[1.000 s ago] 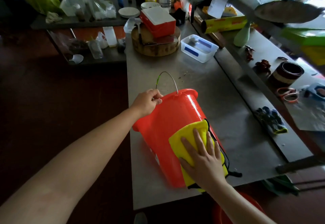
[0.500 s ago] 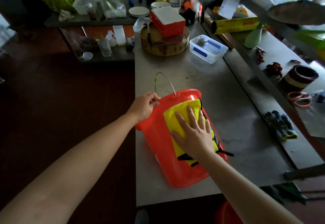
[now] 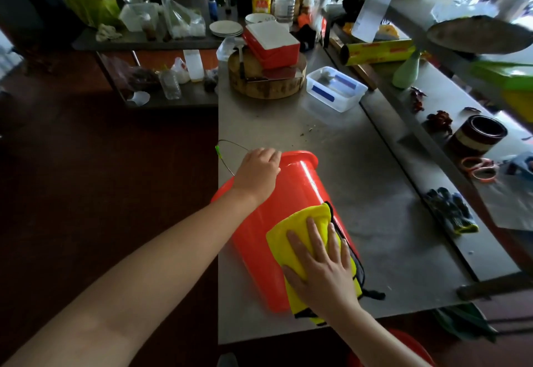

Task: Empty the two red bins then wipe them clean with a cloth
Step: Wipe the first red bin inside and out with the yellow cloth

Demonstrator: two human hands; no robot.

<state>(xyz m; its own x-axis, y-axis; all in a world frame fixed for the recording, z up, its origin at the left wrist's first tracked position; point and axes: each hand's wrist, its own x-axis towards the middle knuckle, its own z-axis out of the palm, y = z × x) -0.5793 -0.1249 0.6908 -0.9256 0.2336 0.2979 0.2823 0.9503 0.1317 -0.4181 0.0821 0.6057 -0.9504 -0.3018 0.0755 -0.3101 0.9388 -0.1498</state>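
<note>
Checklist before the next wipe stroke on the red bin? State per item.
1. Position: the red bin lies on its side on the table: ok.
2. Steadying: the left hand grips the bin's rim: ok.
3. Contact: the right hand lies flat on the yellow cloth, pressing it to the bin's wall: ok.
4. Bin emptied: the mouth faces away and the inside is hidden: cannot tell.
5. Margin at the table's left edge: the rim looks at or past it: cannot tell.
6. Second bin: only a red edge shows below the table's near end: cannot tell.
</note>
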